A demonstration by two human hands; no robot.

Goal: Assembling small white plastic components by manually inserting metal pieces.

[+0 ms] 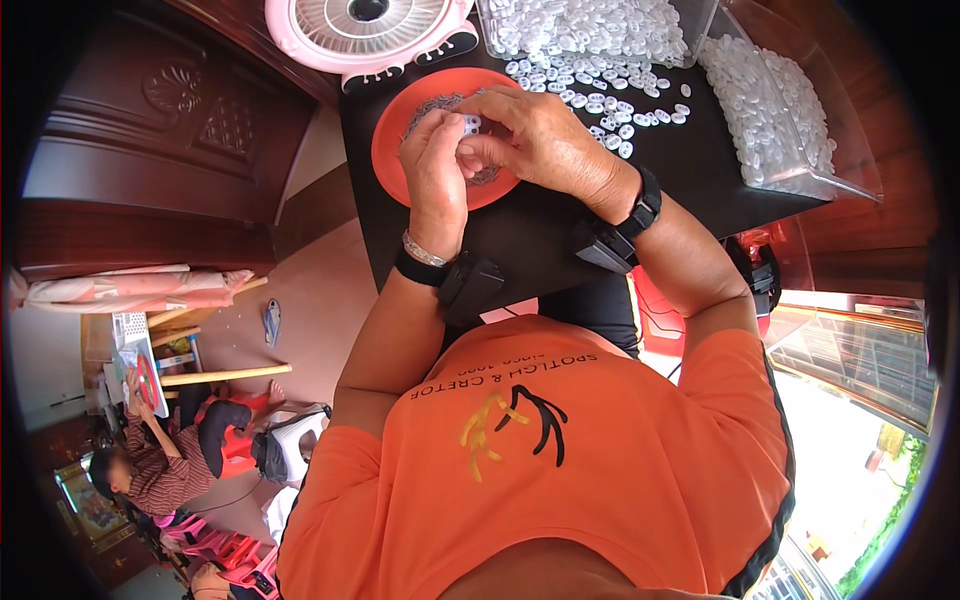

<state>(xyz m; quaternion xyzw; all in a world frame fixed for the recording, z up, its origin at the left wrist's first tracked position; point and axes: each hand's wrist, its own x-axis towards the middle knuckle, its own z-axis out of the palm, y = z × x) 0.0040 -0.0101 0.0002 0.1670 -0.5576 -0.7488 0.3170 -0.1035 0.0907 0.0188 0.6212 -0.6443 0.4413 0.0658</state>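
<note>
Both hands meet over a round orange-red basin (386, 160), which holds many small thin grey pieces (430, 107). Between my fingertips a small white oval plastic piece (471, 124) with dark holes shows. My left hand (436, 170) pinches it with thumb and fingers. My right hand (545, 135) is closed in from the other side, thumb and forefinger bent toward the same piece; what its fingertips grip is too small to make out. More white oval pieces (610, 105) with two dark spots each lie loose on the black table (690, 160), right of the basin.
Clear bins heaped with white oval pieces stand at the back (590, 30) and at the right (770, 115). A pink fan (365, 25) stands behind the basin. Dark devices are strapped to both wrists. At the far left another person (165, 470) sits at a small table.
</note>
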